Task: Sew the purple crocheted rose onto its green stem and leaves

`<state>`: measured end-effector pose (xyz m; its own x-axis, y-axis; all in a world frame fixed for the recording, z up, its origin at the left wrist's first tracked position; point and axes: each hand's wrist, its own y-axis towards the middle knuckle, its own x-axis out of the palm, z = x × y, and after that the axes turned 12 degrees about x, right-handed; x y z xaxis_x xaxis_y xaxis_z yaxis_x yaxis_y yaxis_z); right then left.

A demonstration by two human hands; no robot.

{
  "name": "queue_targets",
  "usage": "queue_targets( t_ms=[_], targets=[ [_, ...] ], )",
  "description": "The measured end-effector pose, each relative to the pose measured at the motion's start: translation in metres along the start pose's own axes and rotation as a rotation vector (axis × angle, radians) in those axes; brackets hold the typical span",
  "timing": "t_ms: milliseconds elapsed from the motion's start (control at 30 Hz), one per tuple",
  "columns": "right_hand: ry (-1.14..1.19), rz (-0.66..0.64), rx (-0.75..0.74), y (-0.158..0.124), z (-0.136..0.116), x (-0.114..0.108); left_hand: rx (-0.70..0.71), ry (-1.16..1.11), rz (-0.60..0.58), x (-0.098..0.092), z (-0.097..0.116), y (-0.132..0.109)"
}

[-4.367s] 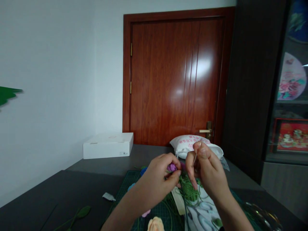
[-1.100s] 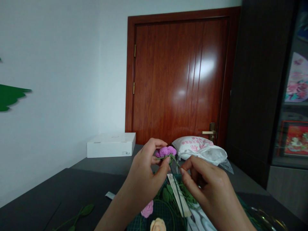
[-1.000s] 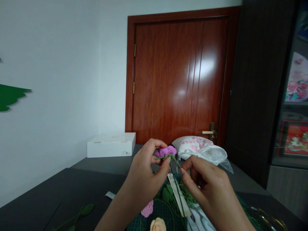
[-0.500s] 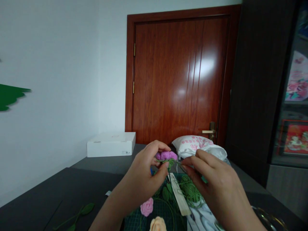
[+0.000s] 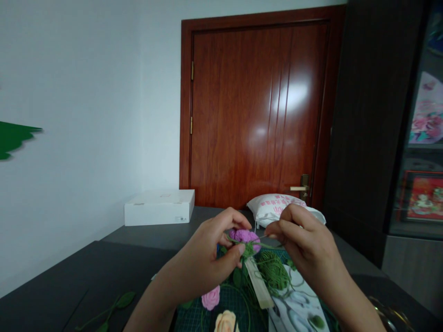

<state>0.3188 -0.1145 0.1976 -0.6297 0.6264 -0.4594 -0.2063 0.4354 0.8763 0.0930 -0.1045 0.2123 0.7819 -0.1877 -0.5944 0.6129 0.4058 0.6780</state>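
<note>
Purple crocheted flower (image 5: 243, 235) being worked in both hands

The flower is hanging over the far part of the green cutting mat (image 5: 255, 319). The left hand (image 5: 216, 251) is pinching its green base (image 5: 248, 250) between thumb and fingers; the right hand's (image 5: 304, 240) fingertips are gripping something thin, yarn or perhaps a needle, I cannot tell which.

The petals are looking formed and the base is sitting against them, but loose strands are trailing, so the work there is probably remaining unfinished.

Counting: one purple flower; one pink rose (image 5: 211, 298) and one peach rose (image 5: 224, 320) lying toward the mat's near edge; one green yarn ball (image 5: 273, 271) resting beside one pale strip (image 5: 259, 283); one leafy stem (image 5: 124, 300) lying toward the tabletop's (image 5: 104, 263) near left corner.
</note>
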Motion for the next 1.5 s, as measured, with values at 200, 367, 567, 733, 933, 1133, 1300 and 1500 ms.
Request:
queue_targets(
  t_ms=[200,367,567,733,933,1133,1300,1500],
  targets=[
    [0.163,-0.069,0.006,0.002,0.009,0.0,-0.057,-0.132,-0.082,0.002,0.004,0.0],
    [0.208,-0.103,-0.019,0.002,0.011,-0.001,-0.085,-0.208,-0.131,0.001,0.006,0.0],
    [0.383,-0.171,0.012,0.004,0.015,0.004,-0.058,-0.28,-0.133,0.002,0.007,0.001],
    [0.385,-0.184,0.041,0.003,0.013,0.004,-0.095,-0.368,-0.093,0.003,0.007,0.002],
    [0.371,-0.193,0.048,0.002,0.014,0.003,-0.1,-0.442,-0.053,0.003,0.005,0.002],
    [0.325,-0.174,0.019,0.002,0.007,0.005,-0.074,-0.584,-0.007,0.007,-0.006,0.003],
    [0.098,-0.052,0.024,-0.001,-0.001,0.007,-0.086,-0.62,0.083,0.011,-0.014,0.008],
    [-0.157,-0.05,0.007,-0.007,-0.01,0.008,-0.1,-0.621,0.184,0.015,-0.017,0.012]
  ],
)
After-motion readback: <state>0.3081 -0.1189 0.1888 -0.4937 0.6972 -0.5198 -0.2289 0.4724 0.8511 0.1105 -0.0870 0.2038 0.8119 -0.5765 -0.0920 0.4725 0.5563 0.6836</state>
